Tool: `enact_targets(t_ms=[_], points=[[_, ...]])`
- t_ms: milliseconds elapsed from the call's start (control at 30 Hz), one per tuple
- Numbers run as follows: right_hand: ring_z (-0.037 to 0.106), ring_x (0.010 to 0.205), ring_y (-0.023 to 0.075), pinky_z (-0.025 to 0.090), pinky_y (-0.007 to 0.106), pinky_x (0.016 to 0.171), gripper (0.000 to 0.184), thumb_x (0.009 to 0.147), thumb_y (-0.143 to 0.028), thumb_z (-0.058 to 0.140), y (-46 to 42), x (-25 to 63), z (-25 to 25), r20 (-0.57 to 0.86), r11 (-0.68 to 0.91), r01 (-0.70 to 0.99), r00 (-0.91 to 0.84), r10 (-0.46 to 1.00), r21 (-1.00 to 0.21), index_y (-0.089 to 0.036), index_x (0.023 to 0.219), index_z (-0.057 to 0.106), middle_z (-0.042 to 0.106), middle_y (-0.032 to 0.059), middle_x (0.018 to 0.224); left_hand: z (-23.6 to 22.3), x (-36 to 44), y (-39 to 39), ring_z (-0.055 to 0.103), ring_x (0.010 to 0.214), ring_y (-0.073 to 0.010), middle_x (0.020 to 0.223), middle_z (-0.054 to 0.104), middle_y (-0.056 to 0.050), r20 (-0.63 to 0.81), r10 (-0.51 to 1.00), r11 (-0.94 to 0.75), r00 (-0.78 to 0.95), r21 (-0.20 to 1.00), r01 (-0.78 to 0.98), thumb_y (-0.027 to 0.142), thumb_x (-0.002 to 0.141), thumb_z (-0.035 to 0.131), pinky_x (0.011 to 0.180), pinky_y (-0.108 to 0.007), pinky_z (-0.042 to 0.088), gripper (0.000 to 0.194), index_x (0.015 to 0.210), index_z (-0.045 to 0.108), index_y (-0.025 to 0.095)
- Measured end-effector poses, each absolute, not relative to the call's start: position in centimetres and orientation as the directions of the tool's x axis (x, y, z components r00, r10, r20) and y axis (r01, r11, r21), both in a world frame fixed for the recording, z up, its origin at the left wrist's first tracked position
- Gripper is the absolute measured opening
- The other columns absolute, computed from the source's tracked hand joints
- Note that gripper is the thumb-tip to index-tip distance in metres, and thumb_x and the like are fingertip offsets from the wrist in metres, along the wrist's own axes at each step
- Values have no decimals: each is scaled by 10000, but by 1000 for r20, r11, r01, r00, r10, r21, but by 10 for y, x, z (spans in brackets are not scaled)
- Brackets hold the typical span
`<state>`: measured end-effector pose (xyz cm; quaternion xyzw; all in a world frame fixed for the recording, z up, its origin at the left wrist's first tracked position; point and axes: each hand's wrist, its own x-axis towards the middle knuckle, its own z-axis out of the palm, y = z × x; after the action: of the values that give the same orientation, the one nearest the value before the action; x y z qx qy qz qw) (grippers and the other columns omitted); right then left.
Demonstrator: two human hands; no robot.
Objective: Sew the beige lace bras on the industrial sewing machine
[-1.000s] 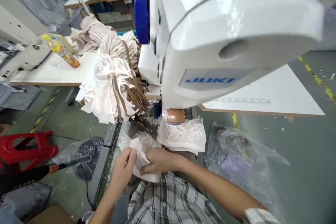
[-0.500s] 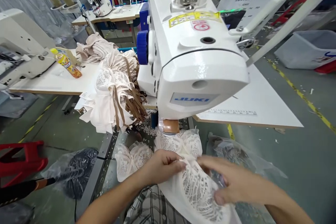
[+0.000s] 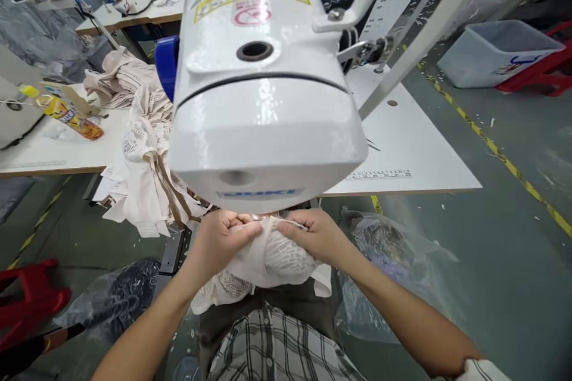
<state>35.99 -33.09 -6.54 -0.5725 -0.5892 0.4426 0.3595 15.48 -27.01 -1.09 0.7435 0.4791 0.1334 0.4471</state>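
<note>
A cream lace bra (image 3: 288,259) is stretched between my two hands, just under the head of the white sewing machine (image 3: 268,131). My left hand (image 3: 226,238) pinches its upper edge on the left, thumb on top. On the right, my right hand (image 3: 315,235) grips the same edge with thumb and fingers. The machine head hides the needle area and the far side of the bra's edge. Another lace bra piece (image 3: 223,292) hangs lower left, over my lap.
A pile of cream bras (image 3: 145,149) with brown straps lies on the left of the table. Behind it stand folded fabric (image 3: 120,77) and a yellow drink bottle (image 3: 67,113). A white table board (image 3: 415,137) extends right; a clear plastic bag (image 3: 388,256) lies on the floor.
Both hands have moved up and left with the bra, from near my lap to beneath the machine head. The view has shifted closer over the machine.
</note>
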Motion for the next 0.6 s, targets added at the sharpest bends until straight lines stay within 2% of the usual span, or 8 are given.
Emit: enact_targets(t_ms=[100, 167, 267, 367, 500, 600], points=[[338, 543, 102, 238, 241, 503, 547, 878, -596, 517, -314, 362, -66, -113, -87, 339, -59, 992, -937, -190, 539, 376, 319, -35, 560, -12, 154, -257, 495, 542, -135, 504, 521, 9, -210, 904, -89, 373, 761, 642, 379, 817, 635, 469, -225, 343, 298, 596, 611, 181], [363, 558, 113, 264, 246, 513, 544, 862, -605, 541, -306, 364, -68, -115, -91, 342, -52, 992, -935, -194, 535, 399, 335, -31, 550, -15, 154, -251, 563, 619, -172, 532, 558, 2, -154, 913, -131, 378, 767, 628, 348, 791, 638, 528, -240, 422, 185, 692, 668, 196], [423, 600, 136, 316, 252, 546, 514, 846, -609, 580, -301, 366, -70, -105, -76, 364, -62, 993, -928, -193, 560, 481, 384, -24, 543, -20, 152, -245, 646, 852, -230, 796, 711, -48, -72, 887, -224, 456, 797, 561, 349, 790, 608, 766, -313, 524, 202, 885, 710, 203], [482, 637, 154, 375, 260, 595, 498, 843, -632, 580, -298, 368, -71, -122, -88, 355, -74, 990, -931, -193, 608, 557, 450, -20, 565, -22, 150, -243, 654, 949, -248, 953, 738, -78, -89, 868, -230, 488, 799, 555, 380, 818, 574, 878, -349, 520, 237, 904, 704, 201], [559, 689, 182, 440, 282, 651, 481, 843, -652, 577, -300, 370, -82, -164, -131, 313, -82, 983, -941, -191, 716, 625, 568, 4, 658, -19, 151, -243, 643, 843, -231, 761, 694, -62, -91, 874, -227, 478, 793, 565, 405, 806, 586, 758, -308, 530, 221, 778, 669, 202], [626, 811, 232, 494, 322, 727, 547, 822, -706, 570, -310, 369, -106, -218, -191, 219, -107, 970, -957, -182, 951, 658, 668, 60, 842, -15, 151, -245, 565, 636, -189, 528, 535, -19, -97, 885, -219, 456, 777, 590, 389, 793, 594, 546, -258, 454, 246, 622, 588, 212]])
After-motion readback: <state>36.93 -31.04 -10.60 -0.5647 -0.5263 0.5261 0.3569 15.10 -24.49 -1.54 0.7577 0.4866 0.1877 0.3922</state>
